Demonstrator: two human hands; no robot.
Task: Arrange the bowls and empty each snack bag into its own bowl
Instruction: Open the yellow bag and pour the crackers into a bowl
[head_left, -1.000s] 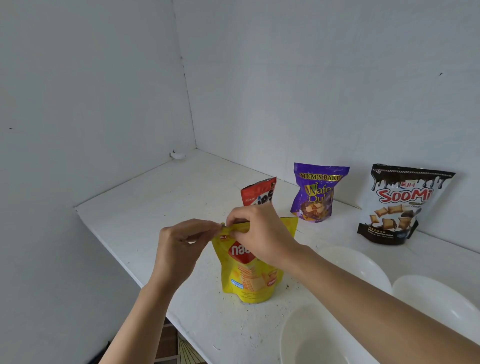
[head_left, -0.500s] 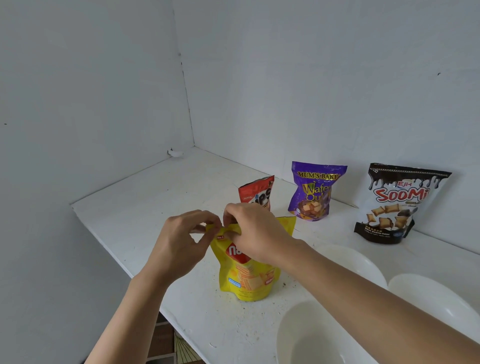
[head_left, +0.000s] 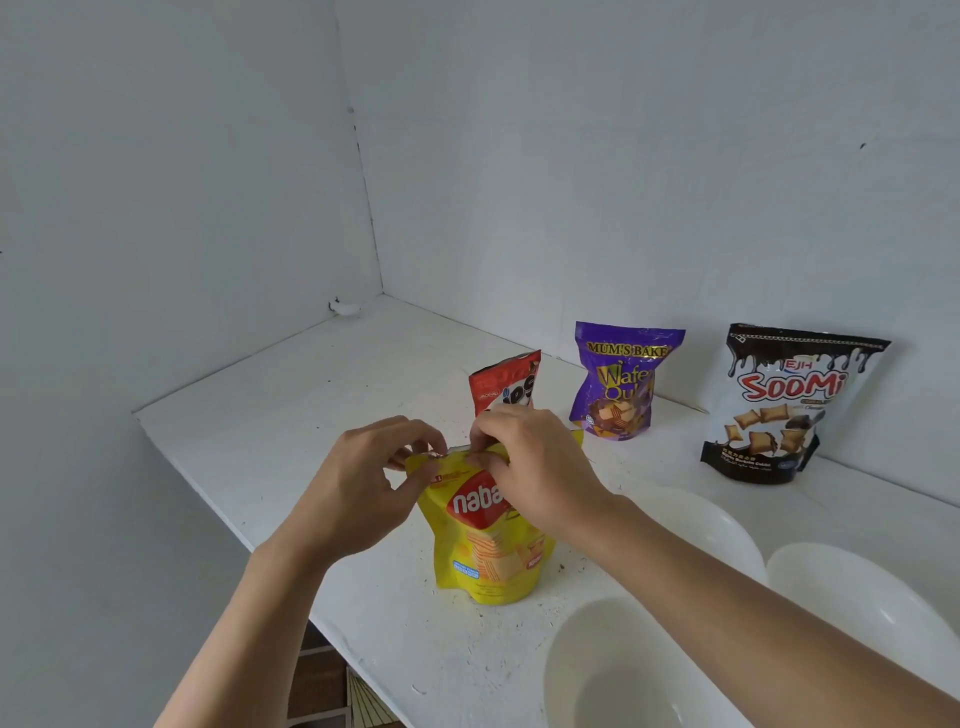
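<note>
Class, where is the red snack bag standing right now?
In the head view the red bag stands on the white shelf, behind the yellow bag and left of the purple bag, its bottom hidden by the right hand.

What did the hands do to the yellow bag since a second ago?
The left hand has curled and twisted the top corner of the yellow bag towards the person, crumpling the edge. The right hand still pinches the top. The bag stays upright; the other bags and bowls have not moved.
</note>
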